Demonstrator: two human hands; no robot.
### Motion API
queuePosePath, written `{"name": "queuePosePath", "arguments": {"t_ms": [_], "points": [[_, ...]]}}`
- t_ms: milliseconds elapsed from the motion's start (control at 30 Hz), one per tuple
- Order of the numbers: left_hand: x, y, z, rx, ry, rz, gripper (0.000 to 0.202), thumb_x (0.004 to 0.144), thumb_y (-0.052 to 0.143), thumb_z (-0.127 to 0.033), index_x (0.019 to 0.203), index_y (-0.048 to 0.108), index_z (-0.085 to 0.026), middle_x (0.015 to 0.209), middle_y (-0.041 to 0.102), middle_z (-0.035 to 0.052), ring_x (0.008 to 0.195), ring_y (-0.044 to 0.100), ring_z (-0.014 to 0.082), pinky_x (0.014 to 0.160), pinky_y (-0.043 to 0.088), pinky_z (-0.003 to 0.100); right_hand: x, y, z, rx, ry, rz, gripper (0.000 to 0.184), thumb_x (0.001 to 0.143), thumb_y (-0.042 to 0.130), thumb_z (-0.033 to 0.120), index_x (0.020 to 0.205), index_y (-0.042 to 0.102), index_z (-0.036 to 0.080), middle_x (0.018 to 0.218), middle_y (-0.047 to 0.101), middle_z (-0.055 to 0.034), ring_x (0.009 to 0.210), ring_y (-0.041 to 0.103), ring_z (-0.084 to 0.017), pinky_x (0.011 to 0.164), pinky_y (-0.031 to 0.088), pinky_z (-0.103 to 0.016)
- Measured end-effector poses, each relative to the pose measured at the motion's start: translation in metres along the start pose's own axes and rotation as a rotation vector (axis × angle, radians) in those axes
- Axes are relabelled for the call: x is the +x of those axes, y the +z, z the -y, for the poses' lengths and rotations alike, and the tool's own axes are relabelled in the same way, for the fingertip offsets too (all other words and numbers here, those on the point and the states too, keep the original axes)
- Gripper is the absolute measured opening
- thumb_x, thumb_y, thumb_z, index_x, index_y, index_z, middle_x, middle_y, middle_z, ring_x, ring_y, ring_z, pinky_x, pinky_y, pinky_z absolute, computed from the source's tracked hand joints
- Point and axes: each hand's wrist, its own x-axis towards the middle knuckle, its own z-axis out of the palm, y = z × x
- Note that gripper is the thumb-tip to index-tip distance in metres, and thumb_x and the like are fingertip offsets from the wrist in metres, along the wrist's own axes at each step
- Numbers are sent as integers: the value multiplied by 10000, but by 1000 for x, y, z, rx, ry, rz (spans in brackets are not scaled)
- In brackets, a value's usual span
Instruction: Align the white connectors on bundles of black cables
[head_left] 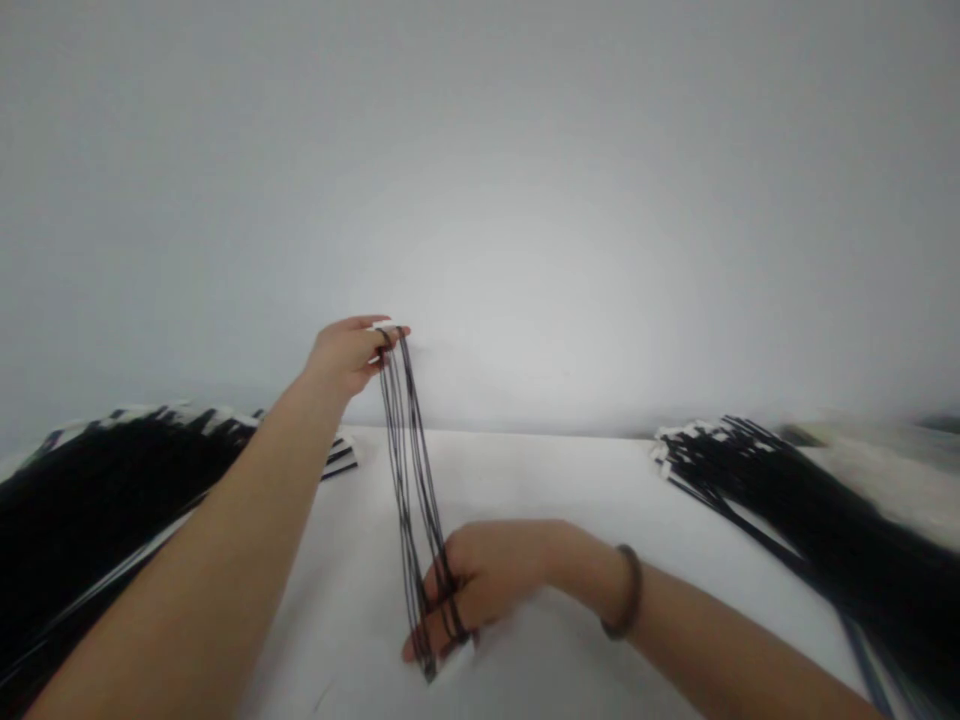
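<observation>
Several thin black cords run in long strands between my two hands, above the white table. At the upper end, my left hand pinches them along with a small white piece, its fingertips against the pale wall. Lower down and nearer to me, my right hand has its fingers in among the strands and curled round them, a dark band on its wrist. Another white piece shows at the cords' lower end, partly hidden by the fingers and blurred.
A large heap of black cords with white ends lies on the left, partly behind my left forearm. On the right lies another black pile with white ends, beside pale, blurry wrapping. The wall rises behind the white table.
</observation>
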Motion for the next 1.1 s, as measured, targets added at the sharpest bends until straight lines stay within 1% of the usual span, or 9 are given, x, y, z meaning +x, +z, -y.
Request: {"name": "queuePosePath", "arguments": {"t_ms": [233, 333, 433, 567, 633, 733, 800, 933, 1100], "points": [[-30, 11, 26, 832, -17, 821, 338, 475, 702, -285, 784, 643, -160, 589, 625, 26, 572, 547, 151, 516, 365, 236, 13, 9, -2, -3, -1, -164, 438, 478, 682, 513, 668, 591, 129, 454, 446, 56, 394, 404, -49, 390, 331, -169], [-39, 8, 18, 1253, -74, 1067, 465, 442, 704, -307, 880, 636, -167, 684, 657, 44, 630, 578, 191, 560, 396, 261, 14, -2, -10, 54, -12, -90, 420, 472, 703, 486, 671, 594, 133, 490, 495, 46, 401, 425, -46, 386, 347, -161], [-49, 3, -7, 1567, -53, 967, 628, 415, 701, -272, 1027, 585, -185, 870, 659, 86, 729, 595, 230, 617, 426, 290, 11, -17, -23, 169, -7, 27, 403, 482, 723, 437, 694, 588, 122, 571, 558, 23, 452, 486, -51, 412, 379, -154], [-96, 8, -35, 1723, 243, 755, 574, 563, 609, -359, 1103, 542, -174, 1059, 595, 157, 925, 564, 279, 752, 426, 355, 9, -34, -45, 434, -56, 69, 325, 596, 676, 390, 713, 568, 106, 646, 600, -6, 497, 538, -55, 467, 423, -162], [-138, 16, -32, 1844, 261, 853, 437, 652, 523, -394, 986, 619, -128, 982, 617, 205, 901, 575, 327, 741, 433, 417, 10, -38, -52, 560, -118, 90, 304, 629, 660, 363, 765, 569, 107, 684, 618, -19, 542, 566, -67, 507, 444, -173], [-200, 20, -9, 1988, 195, 1141, 301, 701, 472, -237, 861, 673, -80, 872, 629, 260, 832, 596, 364, 690, 451, 478, 12, -39, -55, 631, -150, 107, 326, 640, 654, 355, 825, 568, 100, 718, 632, -42, 585, 592, -92, 544, 464, -197], [-223, 10, 10, 2131, 248, 1099, 367, 615, 498, -57, 954, 638, -39, 945, 603, 279, 808, 601, 359, 661, 468, 471, 13, -38, -55, 629, -143, 109, 334, 631, 661, 353, 822, 570, 94, 706, 633, -46, 575, 594, -99, 551, 469, -205], [-213, -37, 32, 2270, 310, 815, 593, 596, 418, 51, 1188, 439, 24, 1168, 473, 292, 1026, 509, 337, 785, 440, 446, 13, -38, -53, 644, -156, 126, 323, 626, 670, 328, 824, 577, 91, 694, 637, -52, 585, 601, -106, 582, 471, -215], [-168, -97, 30, 2160, 470, 664, 589, 710, 238, 57, 1244, 403, -127, 1311, 379, 108, 1205, 344, 221, 945, 318, 401, 7, -39, -57, 788, -264, 153, 383, 613, 682, 334, 890, 565, 97, 771, 637, -81, 717, 616, -148, 711, 457, -278]]}}
